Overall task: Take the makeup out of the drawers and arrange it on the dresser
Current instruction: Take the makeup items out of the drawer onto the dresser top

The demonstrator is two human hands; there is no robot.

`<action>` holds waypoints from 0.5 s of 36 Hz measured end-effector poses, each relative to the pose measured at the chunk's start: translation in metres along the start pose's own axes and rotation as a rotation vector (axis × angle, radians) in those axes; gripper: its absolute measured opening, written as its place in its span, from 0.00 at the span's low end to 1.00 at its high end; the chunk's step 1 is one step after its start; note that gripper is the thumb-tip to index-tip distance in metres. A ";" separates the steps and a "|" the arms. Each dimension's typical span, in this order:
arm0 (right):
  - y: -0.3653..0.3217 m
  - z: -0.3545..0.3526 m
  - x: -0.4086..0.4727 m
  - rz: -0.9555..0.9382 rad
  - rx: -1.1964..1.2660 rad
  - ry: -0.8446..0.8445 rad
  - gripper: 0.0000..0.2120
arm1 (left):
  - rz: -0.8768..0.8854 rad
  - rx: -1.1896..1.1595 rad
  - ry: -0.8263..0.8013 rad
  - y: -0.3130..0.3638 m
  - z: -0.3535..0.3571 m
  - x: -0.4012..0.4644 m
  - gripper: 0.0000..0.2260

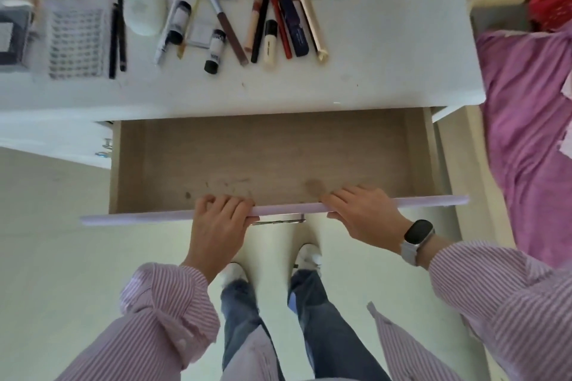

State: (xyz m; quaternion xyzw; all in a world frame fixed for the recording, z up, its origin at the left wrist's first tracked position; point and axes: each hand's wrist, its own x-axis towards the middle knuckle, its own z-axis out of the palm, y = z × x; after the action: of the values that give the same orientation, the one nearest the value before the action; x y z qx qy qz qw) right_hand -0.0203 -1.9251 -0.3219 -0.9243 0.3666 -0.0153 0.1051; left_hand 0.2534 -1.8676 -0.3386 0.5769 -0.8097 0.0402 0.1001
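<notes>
Lilac drawer front (154, 219), pulled well out from the dresser (387, 71), long axis running left to right. Gripped along its top edge by both hands: left hand (218, 219) left of the metal handle (277, 222), fingers curled over the edge; right hand (362, 213) right of the handle, fingers curled likewise, watch (418, 233) at the wrist. Inside the drawer – bare wood floor (263, 151), a few specks, no makeup visible. Makeup (235, 25) laid in rows on the dresser top, well beyond the drawer. Likely next: a straight push away from the body, shared evenly between the hands.
</notes>
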 end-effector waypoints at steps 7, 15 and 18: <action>0.010 -0.002 0.030 0.045 -0.112 0.190 0.15 | -0.188 -0.012 0.035 -0.014 -0.005 0.032 0.13; 0.041 -0.023 0.074 0.387 -0.254 0.179 0.48 | -0.303 0.064 -0.126 -0.040 -0.015 0.107 0.47; 0.049 -0.020 0.083 0.426 -0.288 0.223 0.50 | -0.279 0.065 -0.072 -0.046 -0.006 0.112 0.44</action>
State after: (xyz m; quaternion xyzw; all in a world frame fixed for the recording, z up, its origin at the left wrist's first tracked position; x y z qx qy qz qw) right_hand 0.0053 -2.0196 -0.3168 -0.8245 0.5602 -0.0423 -0.0674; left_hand 0.2629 -1.9851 -0.3117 0.6878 -0.7230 0.0316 0.0568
